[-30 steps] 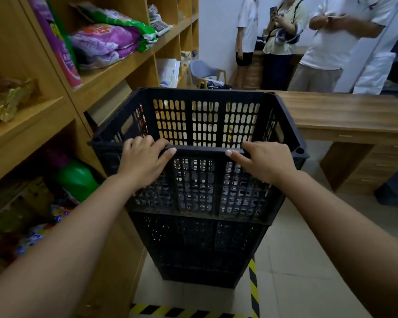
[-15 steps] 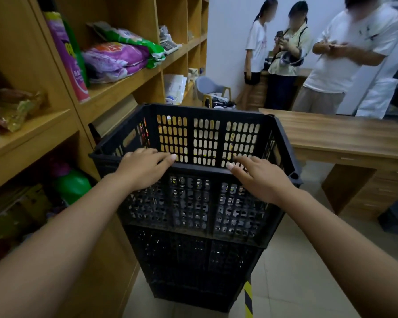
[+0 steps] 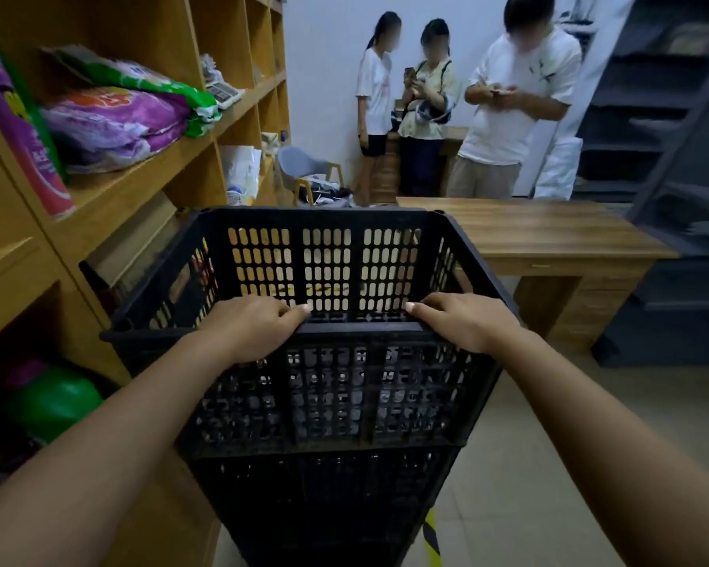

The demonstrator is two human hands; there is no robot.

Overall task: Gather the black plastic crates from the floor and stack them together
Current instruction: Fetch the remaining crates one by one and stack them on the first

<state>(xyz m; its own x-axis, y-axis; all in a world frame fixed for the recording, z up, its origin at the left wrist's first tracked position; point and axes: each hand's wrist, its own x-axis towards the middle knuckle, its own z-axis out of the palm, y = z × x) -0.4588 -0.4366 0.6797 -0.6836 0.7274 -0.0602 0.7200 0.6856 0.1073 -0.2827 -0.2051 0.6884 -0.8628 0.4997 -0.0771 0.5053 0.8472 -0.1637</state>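
Note:
A stack of black plastic crates (image 3: 328, 403) with slotted walls stands on the floor right in front of me, the top crate empty. My left hand (image 3: 254, 327) lies over the left part of the top crate's near rim, fingers curled on it. My right hand (image 3: 465, 321) grips the same rim on the right. The lower crates (image 3: 324, 501) show beneath, their bottom cut off by the frame.
Wooden shelves (image 3: 148, 173) with purple and green bags run close along the left. A wooden desk (image 3: 541, 235) stands at the right behind the stack. Three people (image 3: 439, 108) stand at the back wall. Dark stairs (image 3: 664, 116) rise at the far right. Yellow-black tape (image 3: 432, 534) marks the floor.
My view has tilted upward, so the crate stack sits lower in frame and the people show fully. Both hands have stayed on the top crate's near rim.

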